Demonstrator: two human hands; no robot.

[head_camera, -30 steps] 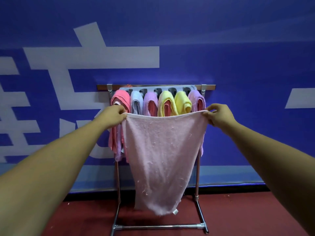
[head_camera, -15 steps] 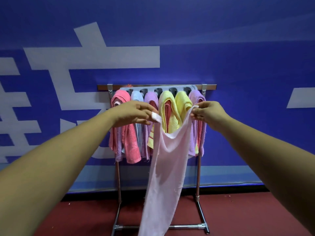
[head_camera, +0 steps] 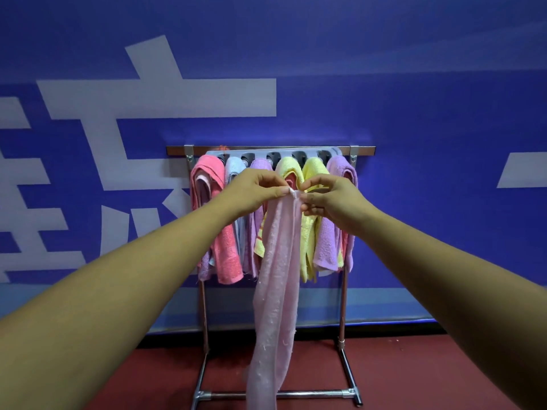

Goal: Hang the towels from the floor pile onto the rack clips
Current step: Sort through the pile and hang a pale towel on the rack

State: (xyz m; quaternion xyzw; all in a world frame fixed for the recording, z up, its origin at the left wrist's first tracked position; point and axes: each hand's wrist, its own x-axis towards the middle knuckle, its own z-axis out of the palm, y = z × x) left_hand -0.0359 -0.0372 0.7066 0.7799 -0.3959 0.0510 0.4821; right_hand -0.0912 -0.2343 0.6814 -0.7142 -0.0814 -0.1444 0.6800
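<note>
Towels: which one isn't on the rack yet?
The pale pink towel, pinched at its top between left hand and right hand; the others hang on the rack.

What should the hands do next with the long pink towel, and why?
Probably lift the pinched top up to the grey clip bar. The left hand and right hand both pinch the pale pink towel by its top corners, held together, so it hangs folded and narrow in front of the rack, below the clips, not yet hung.
</note>
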